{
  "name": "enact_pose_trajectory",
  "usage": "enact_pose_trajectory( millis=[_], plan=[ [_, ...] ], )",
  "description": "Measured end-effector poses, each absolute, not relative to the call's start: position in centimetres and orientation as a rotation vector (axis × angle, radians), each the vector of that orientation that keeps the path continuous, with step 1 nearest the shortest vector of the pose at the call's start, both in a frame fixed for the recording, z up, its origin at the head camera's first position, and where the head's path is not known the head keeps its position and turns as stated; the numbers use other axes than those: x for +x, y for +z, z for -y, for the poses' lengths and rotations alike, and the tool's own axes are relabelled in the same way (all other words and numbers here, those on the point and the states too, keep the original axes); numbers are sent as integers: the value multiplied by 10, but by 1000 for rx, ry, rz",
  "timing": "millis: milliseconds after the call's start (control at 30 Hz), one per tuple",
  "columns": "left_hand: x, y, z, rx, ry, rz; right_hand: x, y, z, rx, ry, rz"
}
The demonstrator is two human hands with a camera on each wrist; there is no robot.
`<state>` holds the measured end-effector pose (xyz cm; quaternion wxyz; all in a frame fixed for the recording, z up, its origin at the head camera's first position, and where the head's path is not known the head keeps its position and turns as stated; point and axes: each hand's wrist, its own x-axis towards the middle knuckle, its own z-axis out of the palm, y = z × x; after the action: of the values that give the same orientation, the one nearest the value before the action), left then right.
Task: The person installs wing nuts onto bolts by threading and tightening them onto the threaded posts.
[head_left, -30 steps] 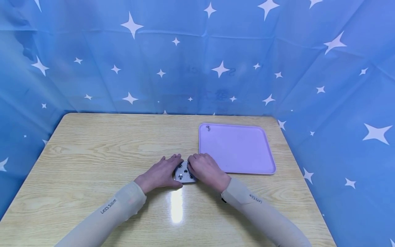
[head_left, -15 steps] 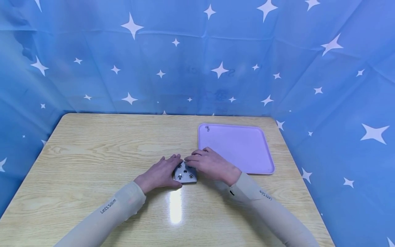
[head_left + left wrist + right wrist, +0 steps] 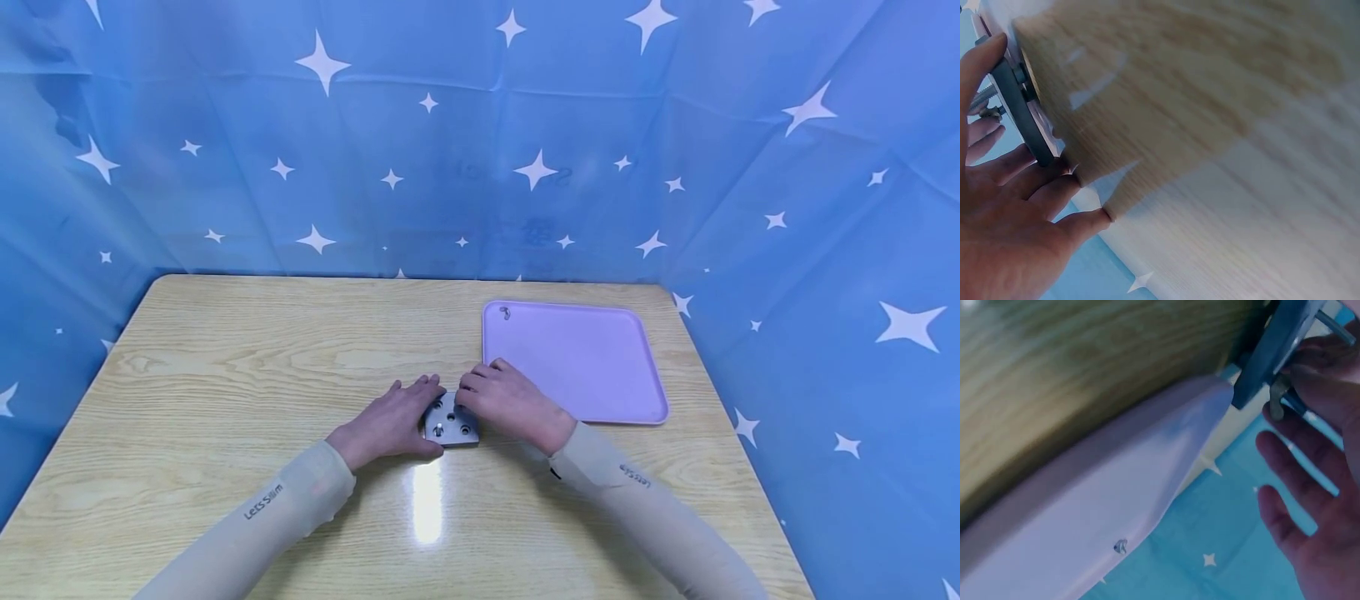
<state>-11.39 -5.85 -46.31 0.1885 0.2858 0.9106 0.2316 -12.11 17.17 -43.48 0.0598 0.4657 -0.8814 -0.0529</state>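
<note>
Grey metal plate (image 3: 452, 427), left grip (image 3: 386, 421) holding its edges, right grip (image 3: 517, 406) pinching a half-hidden wing nut (image 3: 1277, 400).

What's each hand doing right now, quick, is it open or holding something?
Left hand: closed, holding the metal plate by its edges.
Right hand: closed, pinching what looks like a wing nut.

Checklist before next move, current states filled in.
1. Metal plate steadied by left hand: ok, thumb and fingers at its edges.
2. Right hand on small part: ok, thumb and finger at it.
3. Small part seated: cannot tell, partly covered.
4. Plate's far right corner visible from head: not ok, right hand covers it.
5. Metal piece in tray: ok, far left corner.
</note>
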Motion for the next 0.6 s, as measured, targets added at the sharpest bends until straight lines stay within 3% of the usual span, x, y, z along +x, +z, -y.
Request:
enact_pose_trajectory(
  millis=[400,600],
  plan=[
    [-113,-463,59,815,658,-2568,-110,-449,-151,991,97,2773],
    [-113,-462,59,826,646,-2570,-112,-436,-163,1090,73,2838]
  ],
)
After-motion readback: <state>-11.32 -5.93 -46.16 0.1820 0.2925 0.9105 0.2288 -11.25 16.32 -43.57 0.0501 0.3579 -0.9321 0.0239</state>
